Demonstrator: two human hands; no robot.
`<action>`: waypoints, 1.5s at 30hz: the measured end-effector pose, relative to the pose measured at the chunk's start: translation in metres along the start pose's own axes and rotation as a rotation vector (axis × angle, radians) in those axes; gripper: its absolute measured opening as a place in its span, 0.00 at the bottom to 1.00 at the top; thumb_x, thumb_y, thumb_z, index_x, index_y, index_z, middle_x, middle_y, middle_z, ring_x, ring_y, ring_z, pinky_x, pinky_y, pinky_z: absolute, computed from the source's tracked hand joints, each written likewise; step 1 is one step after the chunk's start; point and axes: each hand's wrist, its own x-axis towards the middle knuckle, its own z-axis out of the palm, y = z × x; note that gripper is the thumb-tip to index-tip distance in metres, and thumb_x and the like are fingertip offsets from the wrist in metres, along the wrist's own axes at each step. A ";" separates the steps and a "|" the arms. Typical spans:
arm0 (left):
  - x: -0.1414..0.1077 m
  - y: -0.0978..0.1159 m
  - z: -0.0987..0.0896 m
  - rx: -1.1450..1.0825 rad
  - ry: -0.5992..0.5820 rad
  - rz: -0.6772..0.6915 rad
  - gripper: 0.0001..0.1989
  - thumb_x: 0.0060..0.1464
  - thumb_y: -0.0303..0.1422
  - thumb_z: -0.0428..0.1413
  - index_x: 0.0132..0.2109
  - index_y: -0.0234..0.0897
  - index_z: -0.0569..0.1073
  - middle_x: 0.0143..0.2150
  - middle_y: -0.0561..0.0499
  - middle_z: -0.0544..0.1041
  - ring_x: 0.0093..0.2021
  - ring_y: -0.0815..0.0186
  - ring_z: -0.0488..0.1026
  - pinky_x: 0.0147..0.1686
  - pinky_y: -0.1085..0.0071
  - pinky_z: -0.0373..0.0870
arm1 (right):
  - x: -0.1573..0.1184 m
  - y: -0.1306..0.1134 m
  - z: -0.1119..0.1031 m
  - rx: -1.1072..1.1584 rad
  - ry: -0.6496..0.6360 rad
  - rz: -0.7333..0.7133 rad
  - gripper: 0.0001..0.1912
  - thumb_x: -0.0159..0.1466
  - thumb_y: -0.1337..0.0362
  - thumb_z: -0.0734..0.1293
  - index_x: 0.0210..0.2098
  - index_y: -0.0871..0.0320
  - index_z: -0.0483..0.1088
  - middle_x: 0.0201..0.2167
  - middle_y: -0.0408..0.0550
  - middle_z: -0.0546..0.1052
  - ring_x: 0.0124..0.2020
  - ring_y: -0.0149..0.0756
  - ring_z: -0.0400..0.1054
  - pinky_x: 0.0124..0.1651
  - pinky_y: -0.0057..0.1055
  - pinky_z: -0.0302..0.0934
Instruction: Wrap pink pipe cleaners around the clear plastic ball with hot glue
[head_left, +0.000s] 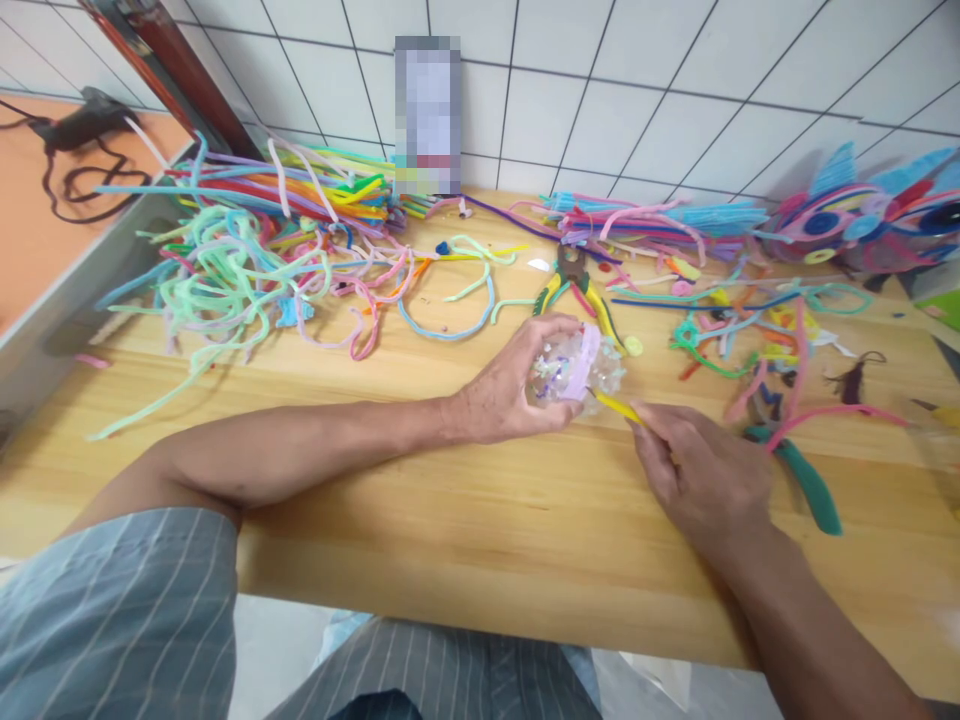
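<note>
Pale wooden tabletop (450,520) meets white tiled wall (660,120), and over its middle our left hand (506,390) grasps a clear plastic piece (550,372) with a lilac band (583,365) while our right hand (705,480) pinches a yellow stick (616,406), its tip at the band. Beyond lie yellow-handled pliers (571,265), with a green handle (814,485) just beside our right hand and fuzzy stems (225,270) crowding the back left; nearer us, wood between our forearms gives moving room to the front edge (450,622).

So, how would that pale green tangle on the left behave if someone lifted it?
The pale green tangle would probably feel light, being so thin-stranded. It likely bends easily, given its many loops, and may snag on itself where it crosses over.
</note>
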 end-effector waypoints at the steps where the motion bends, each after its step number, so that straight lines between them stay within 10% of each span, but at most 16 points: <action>1: 0.000 0.000 0.000 0.000 0.002 -0.001 0.38 0.58 0.39 0.66 0.70 0.41 0.59 0.70 0.36 0.67 0.72 0.49 0.68 0.72 0.49 0.68 | 0.000 0.000 0.000 0.003 -0.001 -0.001 0.19 0.69 0.75 0.71 0.57 0.57 0.72 0.41 0.49 0.87 0.38 0.36 0.82 0.40 0.29 0.71; 35: 0.002 -0.009 -0.002 0.087 -0.016 0.126 0.36 0.65 0.46 0.61 0.74 0.40 0.59 0.71 0.36 0.68 0.74 0.49 0.66 0.73 0.47 0.66 | 0.003 0.001 0.004 0.010 0.038 -0.011 0.15 0.68 0.76 0.72 0.52 0.58 0.73 0.39 0.49 0.86 0.37 0.36 0.82 0.38 0.30 0.70; 45: 0.003 -0.016 0.000 0.114 -0.034 0.199 0.51 0.56 0.43 0.69 0.77 0.43 0.51 0.72 0.34 0.64 0.75 0.43 0.62 0.74 0.40 0.62 | 0.002 0.003 0.004 0.006 0.042 0.016 0.16 0.69 0.74 0.70 0.54 0.53 0.72 0.39 0.46 0.86 0.35 0.36 0.81 0.36 0.31 0.69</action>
